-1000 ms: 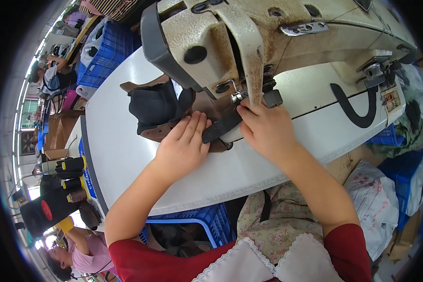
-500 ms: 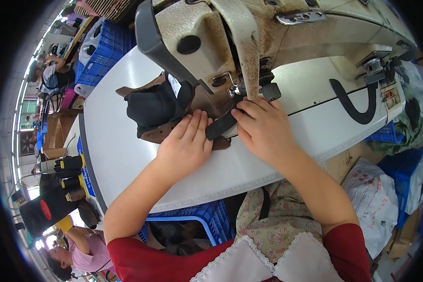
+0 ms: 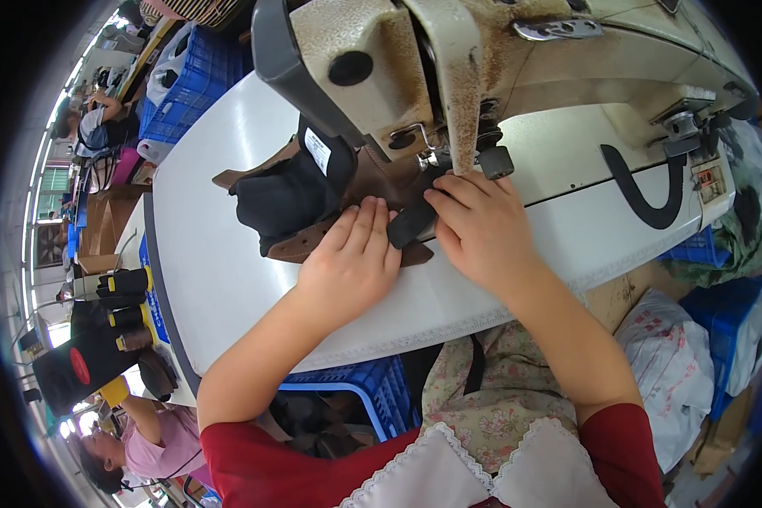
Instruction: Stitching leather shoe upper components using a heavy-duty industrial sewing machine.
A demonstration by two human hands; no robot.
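Observation:
A brown shoe upper (image 3: 300,243) with a puffy black lining (image 3: 286,196) and a white label lies under the head of a sewing machine (image 3: 368,93). My left hand (image 3: 353,258) rests on its near side, fingers stretched flat and side by side. Across the brown piece runs a short black strip (image 3: 411,223), its loose end beside my left fingertips. My right hand (image 3: 485,233) has its bent fingers pressed on the strip's other end, close by the presser foot (image 3: 432,158). The needle's point is hidden behind the machine parts and fingers.
The white tabletop (image 3: 203,279) curves around on the left. A black U-shaped strip (image 3: 652,199) lies right of the machine. Blue crates stand below the table (image 3: 381,394) and at the far left (image 3: 186,89). Thread cones (image 3: 127,288) and a person in pink (image 3: 161,449) are at left.
The shoe upper and black strip have shifted slightly right and turned a little under the machine. My left hand moved with them; my right hand stays near the presser foot. The view also shifted slightly.

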